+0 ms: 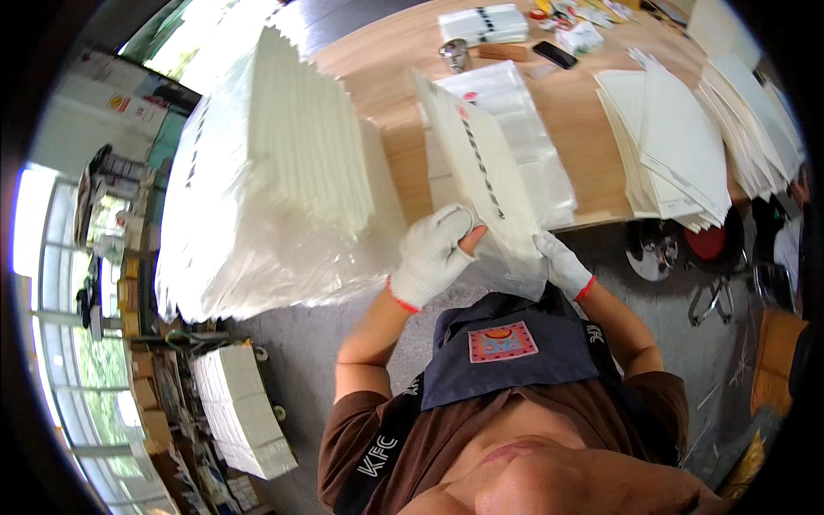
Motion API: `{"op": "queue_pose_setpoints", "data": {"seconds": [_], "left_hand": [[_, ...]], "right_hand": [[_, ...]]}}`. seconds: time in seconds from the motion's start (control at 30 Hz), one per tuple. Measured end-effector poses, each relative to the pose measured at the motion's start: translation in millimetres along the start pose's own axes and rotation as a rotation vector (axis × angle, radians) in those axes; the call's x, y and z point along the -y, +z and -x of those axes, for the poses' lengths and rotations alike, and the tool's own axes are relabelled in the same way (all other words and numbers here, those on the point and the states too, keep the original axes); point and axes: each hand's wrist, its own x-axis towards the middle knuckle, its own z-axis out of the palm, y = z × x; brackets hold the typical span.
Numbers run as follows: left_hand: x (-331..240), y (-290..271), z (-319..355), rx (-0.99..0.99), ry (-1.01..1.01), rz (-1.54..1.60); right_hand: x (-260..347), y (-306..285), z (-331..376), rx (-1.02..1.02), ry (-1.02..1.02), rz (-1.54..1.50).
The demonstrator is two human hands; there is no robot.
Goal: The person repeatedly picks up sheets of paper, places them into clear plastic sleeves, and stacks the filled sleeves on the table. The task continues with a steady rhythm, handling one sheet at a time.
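A thin white packet [481,150], with a line of dark print and a red mark, stands tilted in front of me. Clear plastic [511,273] shows round its lower end. My left hand [433,257], in a white knit glove with a red cuff and a bare thumb, is closed at the packet's left side by the plastic. On the other side, my right hand [564,264], gloved the same way, grips the packet's lower right edge. Behind the packet, flat clear plastic bags [542,142] lie on the wooden table [584,150].
A tall plastic-wrapped stack of white packets [309,154] stands at the left. White sheets [669,142] lie in piles at the right. Farther back are a phone [554,55], a metal object [454,55] and a bundle [483,24]. A stool [652,249] stands under the table's right side.
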Motion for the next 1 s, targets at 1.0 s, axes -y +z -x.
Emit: {"op": "queue_pose_setpoints", "data": {"seconds": [1.0], "left_hand": [[119.3, 165.4, -5.5, -0.216, -0.118, -0.038]], "right_hand": [[95.7, 49.1, -27.1, 0.039, 0.132, 0.474]]}}
